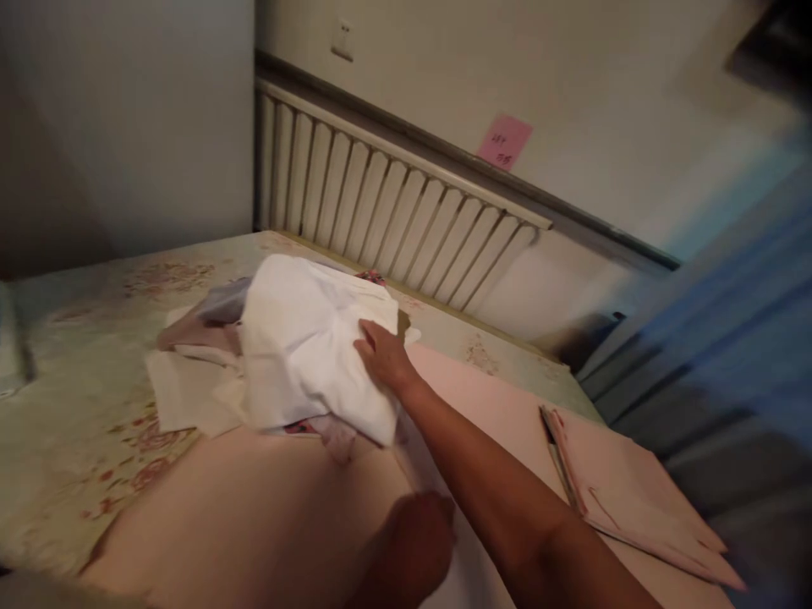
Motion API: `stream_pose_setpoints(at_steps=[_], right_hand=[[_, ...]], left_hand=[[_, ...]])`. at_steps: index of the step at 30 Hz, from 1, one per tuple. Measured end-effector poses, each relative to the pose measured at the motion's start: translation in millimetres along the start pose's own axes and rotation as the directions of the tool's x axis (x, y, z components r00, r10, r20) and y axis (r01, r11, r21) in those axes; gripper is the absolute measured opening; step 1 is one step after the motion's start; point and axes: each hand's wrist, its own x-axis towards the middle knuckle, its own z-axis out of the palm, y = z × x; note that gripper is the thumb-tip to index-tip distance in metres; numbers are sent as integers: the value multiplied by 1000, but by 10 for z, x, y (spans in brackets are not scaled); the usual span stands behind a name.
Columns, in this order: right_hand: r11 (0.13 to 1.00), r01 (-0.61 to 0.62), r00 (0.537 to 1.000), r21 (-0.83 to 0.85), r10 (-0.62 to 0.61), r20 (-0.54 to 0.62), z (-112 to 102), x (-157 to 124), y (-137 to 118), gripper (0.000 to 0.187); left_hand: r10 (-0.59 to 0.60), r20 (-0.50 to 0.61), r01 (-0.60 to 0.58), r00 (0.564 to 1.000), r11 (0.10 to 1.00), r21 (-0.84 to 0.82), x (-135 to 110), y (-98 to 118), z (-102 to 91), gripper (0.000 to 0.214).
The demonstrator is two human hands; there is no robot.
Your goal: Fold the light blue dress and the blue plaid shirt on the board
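My right hand point(386, 359) reaches in from the lower right, its fingers bent and closed on the right side of a crumpled white cloth point(317, 330). The cloth lies over a loose heap of fabric, with a mauve-brown piece point(203, 328) and a cream piece point(190, 393) showing at its left. Red patterned fabric peeks out beneath its lower edge. At the bottom, a blurred dark shape appears to be my left hand point(415, 541), low over a pinkish-beige surface point(254, 516); its fingers cannot be made out.
Folded pink fabric point(640, 499) lies to the right on a pink sheet point(469, 381). Underneath spreads a floral-patterned cover point(76, 338). A white radiator point(393, 203) runs along the wall behind, and a blue curtain point(729, 364) hangs at the right.
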Motion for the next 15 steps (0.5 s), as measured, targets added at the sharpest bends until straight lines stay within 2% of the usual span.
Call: stream_pose_setpoints(at_steps=[2,4,6,9,11,13,15], right_hand=[[1000,12,999,23,-11,-47,-182,-550,244,42],[999,-40,998,-14,39,-52,-353,-1208,561,44],[980,-191,980,-55,187,-69,-531,-1902,886,45],[893,-432,899,-125,417,-134,-840,-2839,1248,44],[844,-513,854,-157,484,-190,-1059,-3313,1375,40],[776,-607,789,-172,561,-253,-1271,-3653,1457,33],[702,-694,708,-159,626,-327,-1468,-3876,1558,30]], left_hand=[[46,-34,-43,998,995,93,43,32,-18,34],[85,-46,-76,995,984,161,103,39,-17,37],[113,-36,-103,993,975,195,159,31,5,38],[90,-25,-82,996,972,222,213,6,58,40],[87,-32,-77,996,968,238,234,-21,95,43],[108,-46,-93,993,962,256,254,-58,132,46],[118,-63,-97,991,959,267,278,-97,164,48]])
